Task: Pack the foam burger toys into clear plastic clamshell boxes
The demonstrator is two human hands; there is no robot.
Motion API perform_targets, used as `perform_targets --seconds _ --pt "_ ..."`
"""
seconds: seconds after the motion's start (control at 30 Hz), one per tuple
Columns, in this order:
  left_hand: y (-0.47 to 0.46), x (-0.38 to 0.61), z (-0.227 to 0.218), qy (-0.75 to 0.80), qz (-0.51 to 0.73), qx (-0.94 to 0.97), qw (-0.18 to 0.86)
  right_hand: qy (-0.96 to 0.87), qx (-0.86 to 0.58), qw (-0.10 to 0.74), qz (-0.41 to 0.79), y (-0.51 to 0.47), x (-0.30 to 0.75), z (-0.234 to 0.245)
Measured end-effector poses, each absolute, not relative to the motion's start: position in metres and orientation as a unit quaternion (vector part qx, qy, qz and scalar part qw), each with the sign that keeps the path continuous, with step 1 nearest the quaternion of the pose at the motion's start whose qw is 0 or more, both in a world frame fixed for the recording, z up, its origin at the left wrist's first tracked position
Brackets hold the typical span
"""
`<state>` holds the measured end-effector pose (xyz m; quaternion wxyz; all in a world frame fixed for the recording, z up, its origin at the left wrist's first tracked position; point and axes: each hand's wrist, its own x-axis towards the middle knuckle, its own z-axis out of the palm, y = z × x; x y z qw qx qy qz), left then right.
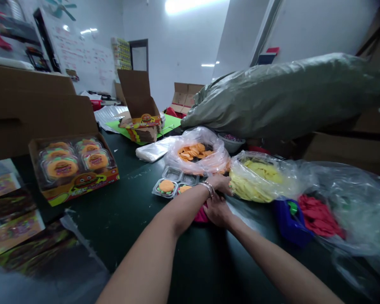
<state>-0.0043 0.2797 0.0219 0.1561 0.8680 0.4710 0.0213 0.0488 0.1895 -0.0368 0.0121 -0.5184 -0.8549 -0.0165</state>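
My left hand point(220, 184), with a bracelet at the wrist, reaches past the right one to the edge of the yellow pieces point(251, 185) in a clear bag. Its fingers curl downward; whatever is in them is hidden. Just below, my right hand point(220, 211) has its fingers bent beside a bright pink item point(201, 215), mostly covered by my left forearm. I cannot make out what the right fingers hold. Left of the hands lies a clear plastic tray point(172, 174) with cups; a toy-like burger point(166, 186) fills one front cup, another is partly hidden.
An open bag of orange pieces point(194, 152) lies behind the tray. At right are a blue bin point(293, 228) and red pieces point(319, 215). A display box point(78, 185) of packed burgers stands left. Behind are folded cartons point(145, 131) and a large grey-green sack point(272, 101).
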Motion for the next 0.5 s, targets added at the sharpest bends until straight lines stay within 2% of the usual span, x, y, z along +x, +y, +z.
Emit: perform_targets --seconds 0.13,0.23,0.37,0.5 --pt "0.254 -0.009 0.016 0.498 0.043 0.853 0.148 -0.870 -0.492 -0.027 0.006 0.126 0.048 -0.044" --pt "0.233 -0.039 0.019 0.546 0.088 0.827 0.102 -0.871 -0.488 -0.043 0.026 0.095 0.039 -0.048" --pt "0.216 -0.113 0.029 0.660 0.115 0.741 0.043 -0.865 -0.498 -0.041 0.040 0.087 0.028 -0.040" --pt "0.213 -0.151 0.025 0.708 0.100 0.697 0.048 -0.860 -0.507 -0.045 0.041 0.087 0.025 -0.031"
